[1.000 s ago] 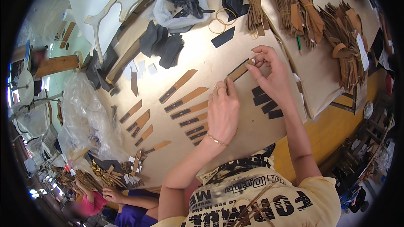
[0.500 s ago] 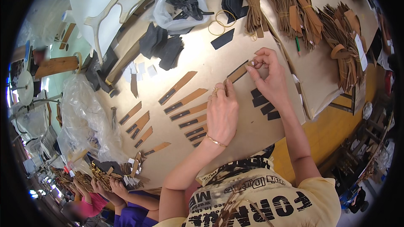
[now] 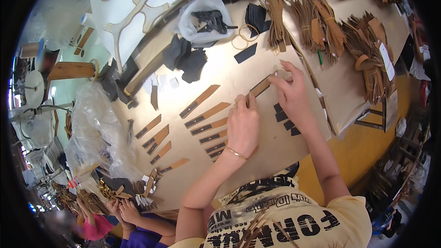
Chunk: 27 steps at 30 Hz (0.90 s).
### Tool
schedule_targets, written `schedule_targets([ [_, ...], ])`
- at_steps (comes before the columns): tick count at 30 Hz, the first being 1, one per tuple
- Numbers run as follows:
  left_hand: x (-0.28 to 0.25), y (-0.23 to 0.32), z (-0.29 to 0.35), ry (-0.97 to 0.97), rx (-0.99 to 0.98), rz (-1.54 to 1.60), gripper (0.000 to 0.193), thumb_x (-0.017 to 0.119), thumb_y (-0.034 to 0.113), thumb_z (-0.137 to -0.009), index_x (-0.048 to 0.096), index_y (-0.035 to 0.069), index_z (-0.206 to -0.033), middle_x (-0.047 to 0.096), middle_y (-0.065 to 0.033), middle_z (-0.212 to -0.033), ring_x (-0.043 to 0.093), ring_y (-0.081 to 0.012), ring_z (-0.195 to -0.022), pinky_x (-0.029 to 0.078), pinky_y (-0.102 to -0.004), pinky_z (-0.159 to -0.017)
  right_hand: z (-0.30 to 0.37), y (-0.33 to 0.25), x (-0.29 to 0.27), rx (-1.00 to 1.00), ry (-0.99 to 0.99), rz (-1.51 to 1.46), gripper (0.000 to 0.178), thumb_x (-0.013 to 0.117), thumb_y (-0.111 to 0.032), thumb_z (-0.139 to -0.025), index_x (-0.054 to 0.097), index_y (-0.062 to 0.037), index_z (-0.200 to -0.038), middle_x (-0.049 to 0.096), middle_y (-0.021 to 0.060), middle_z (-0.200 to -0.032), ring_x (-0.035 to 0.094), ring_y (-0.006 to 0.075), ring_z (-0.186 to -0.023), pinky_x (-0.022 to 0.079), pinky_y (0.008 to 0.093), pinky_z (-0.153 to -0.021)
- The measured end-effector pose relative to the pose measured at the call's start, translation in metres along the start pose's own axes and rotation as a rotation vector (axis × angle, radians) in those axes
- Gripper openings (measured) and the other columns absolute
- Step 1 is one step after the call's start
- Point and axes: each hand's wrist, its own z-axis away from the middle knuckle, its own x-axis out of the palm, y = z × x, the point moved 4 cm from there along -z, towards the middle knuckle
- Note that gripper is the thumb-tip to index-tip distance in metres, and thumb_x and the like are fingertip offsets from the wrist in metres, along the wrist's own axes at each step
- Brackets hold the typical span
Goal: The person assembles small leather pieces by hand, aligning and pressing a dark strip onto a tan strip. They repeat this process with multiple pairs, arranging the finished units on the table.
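Between my hands a brown leather strip with dark edges is held at a slant just over the table. The fingers of my left hand close on its lower left end. At its upper right end is my right hand, thumb tip at the strip and fingers apart. Left of my left hand lie brown strips in a fanned row, each with a dark piece at one end. Short black pieces lie below my right hand. A single black piece rests farther up.
Bundled brown strips fill the far right. A plastic bag of black scraps, rubber bands and black leather pieces lie at the back. Crumpled clear plastic sits left. Another person's hands work at lower left.
My right hand's fingers have spread from a pinch at the strip's upper end. My left hand keeps its hold. The view has shifted slightly.
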Motion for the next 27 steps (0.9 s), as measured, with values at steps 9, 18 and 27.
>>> schedule_targets([
  [9, -0.014, -0.031, -0.007, 0.070, 0.001, 0.522, 0.019, 0.057, 0.000, -0.086, 0.059, -0.002, -0.106, 0.063, -0.0209, -0.084, 0.064, -0.0390, -0.074, 0.052, -0.0461, -0.066, 0.020, -0.048, 0.013, -0.149, -0.146, 0.106, 0.038, 0.068, -0.006, -0.080, 0.063, -0.0004, -0.118, 0.058, 0.0142, -0.130, 0.054, 0.0320, -0.119, 0.049, 0.0394, -0.095],
  [18, -0.025, -0.025, -0.002, 0.289, 0.087, 0.579, 0.018, 0.065, 0.004, -0.086, 0.059, 0.003, -0.103, 0.065, -0.0144, -0.091, 0.064, -0.0313, -0.083, 0.049, -0.0401, -0.074, 0.015, -0.050, 0.015, 0.086, 0.020, 0.000, 0.020, 0.072, -0.009, -0.081, 0.068, -0.0014, -0.100, 0.070, 0.0128, -0.096, 0.065, 0.0312, -0.099, 0.054, 0.0395, -0.084],
  [27, -0.004, -0.025, 0.004, 0.436, 0.107, 0.328, 0.015, 0.070, 0.013, -0.085, 0.073, 0.007, -0.097, 0.063, -0.0079, -0.099, 0.060, -0.0264, -0.086, 0.044, -0.0385, -0.080, 0.012, -0.025, 0.018, 0.429, 0.063, -0.501, 0.017, 0.072, -0.010, -0.086, 0.067, 0.0028, -0.096, 0.072, 0.0144, -0.093, 0.070, 0.0224, -0.090, 0.054, 0.0319, -0.081],
])
